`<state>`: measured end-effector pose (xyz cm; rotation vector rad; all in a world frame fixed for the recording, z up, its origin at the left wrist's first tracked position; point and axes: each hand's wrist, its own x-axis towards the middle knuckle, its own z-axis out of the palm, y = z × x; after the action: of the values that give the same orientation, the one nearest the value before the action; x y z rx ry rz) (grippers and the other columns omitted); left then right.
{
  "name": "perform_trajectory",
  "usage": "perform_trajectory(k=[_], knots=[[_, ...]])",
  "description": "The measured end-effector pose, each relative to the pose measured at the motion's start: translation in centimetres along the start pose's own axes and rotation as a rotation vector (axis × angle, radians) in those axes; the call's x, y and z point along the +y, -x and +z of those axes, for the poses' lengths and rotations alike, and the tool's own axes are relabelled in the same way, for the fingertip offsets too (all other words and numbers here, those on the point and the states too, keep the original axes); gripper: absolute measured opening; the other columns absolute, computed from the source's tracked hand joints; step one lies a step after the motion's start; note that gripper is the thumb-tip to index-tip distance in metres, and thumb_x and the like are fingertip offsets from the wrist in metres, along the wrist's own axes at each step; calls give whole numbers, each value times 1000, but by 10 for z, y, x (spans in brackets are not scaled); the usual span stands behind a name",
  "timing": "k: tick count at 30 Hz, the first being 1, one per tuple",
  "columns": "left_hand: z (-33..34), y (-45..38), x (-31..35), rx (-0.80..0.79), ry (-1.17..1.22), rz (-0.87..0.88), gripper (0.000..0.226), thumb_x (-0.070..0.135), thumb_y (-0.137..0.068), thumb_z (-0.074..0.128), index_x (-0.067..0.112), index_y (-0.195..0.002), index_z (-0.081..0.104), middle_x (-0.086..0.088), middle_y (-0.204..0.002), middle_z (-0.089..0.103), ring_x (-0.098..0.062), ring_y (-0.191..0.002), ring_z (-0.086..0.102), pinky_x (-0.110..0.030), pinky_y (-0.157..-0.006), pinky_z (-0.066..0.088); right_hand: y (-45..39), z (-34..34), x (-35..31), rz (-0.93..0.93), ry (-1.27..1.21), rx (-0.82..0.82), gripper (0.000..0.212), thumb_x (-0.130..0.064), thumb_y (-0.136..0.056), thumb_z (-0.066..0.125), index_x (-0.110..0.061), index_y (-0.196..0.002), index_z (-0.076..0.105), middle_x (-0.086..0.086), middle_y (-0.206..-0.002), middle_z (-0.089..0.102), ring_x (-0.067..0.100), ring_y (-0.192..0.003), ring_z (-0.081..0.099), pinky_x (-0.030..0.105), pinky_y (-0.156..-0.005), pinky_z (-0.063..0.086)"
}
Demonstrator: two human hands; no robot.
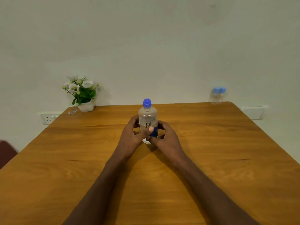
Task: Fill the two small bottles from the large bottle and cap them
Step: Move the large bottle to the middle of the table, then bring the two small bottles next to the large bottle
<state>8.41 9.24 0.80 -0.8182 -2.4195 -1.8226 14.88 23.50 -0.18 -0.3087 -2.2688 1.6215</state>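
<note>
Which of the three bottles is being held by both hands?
The large bottle at the table's middle, gripped by the left hand and right hand. The two small bottles stand untouched at the far right corner.

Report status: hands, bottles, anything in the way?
Left hand and right hand both grip the large bottle, upright mid-table, blue cap still on. Two small bottles capped, far right corner, untouched. Nothing between.

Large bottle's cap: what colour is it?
Blue; the large bottle's cap shows clearly in the head view.
</note>
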Motion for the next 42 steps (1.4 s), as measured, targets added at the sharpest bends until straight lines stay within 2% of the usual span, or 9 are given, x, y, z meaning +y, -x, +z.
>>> perform_trajectory(k=[3,8,14,18,22,27,32,35,42], knots=[[-6,0,7,124,42,48,74,63,-81,69,28,-145,52,11,-135,63,-5,-123,59,-33,-95,55,-1,-1,-3,-23,-1,-1,77,-28,-85,85,-27,-152,45,-6,-153,53,20,-133,56,16,-86,49],[-10,1,13,238,63,67,63,55,-87,70,26,-141,57,10,-128,65,-8,-117,62,-36,-94,56,-3,-6,-7,-25,5,-26,80,-30,-84,86,-27,-152,45,-4,-153,54,23,-133,57,39,-104,54],[13,23,36,515,-47,365,29,33,-96,69,11,-114,63,-1,-99,63,-18,-88,58,-37,-70,50,-2,-26,-5,-21,6,4,85,-24,-85,85,-38,-154,37,-7,-148,49,21,-113,62,28,-82,59],[63,30,65,327,-45,603,9,24,-99,65,16,-103,62,5,-93,61,-16,-82,59,-23,-68,48,-3,-71,4,-163,-114,304,56,-12,-92,75,-27,-141,55,-6,-126,58,-4,-90,60,11,-65,51],[125,4,73,123,-114,495,12,18,-97,65,21,-109,65,10,-102,65,-9,-94,63,-19,-71,51,-18,-127,25,-128,-111,601,33,-16,-95,72,-23,-126,64,-1,-116,64,5,-98,61,17,-74,51],[191,-57,53,2,-179,276,20,5,-93,64,14,-110,70,1,-106,69,-12,-96,63,-28,-82,54,-56,-177,58,-44,-23,723,21,-22,-96,73,-21,-116,67,-5,-105,66,9,-98,62,27,-82,56],[220,-115,30,-89,-324,102,25,11,-92,65,9,-116,69,-7,-120,67,-22,-109,64,-36,-97,53,-119,-204,77,-9,164,748,40,-28,-92,77,-19,-128,62,0,-123,59,14,-107,59,27,-84,48],[225,-139,18,-29,-346,52,21,14,-92,65,10,-111,70,-6,-114,67,-20,-102,63,-34,-90,53,-152,-214,86,-18,310,786,40,-36,-92,77,-23,-128,62,1,-127,53,18,-106,60,26,-78,43],[232,-157,2,-5,-382,53,12,19,-91,65,16,-101,73,0,-103,69,-13,-90,63,-23,-73,47,-200,-224,92,-141,734,841,55,-44,-96,71,-21,-143,55,8,-129,50,24,-113,50,34,-77,54]])
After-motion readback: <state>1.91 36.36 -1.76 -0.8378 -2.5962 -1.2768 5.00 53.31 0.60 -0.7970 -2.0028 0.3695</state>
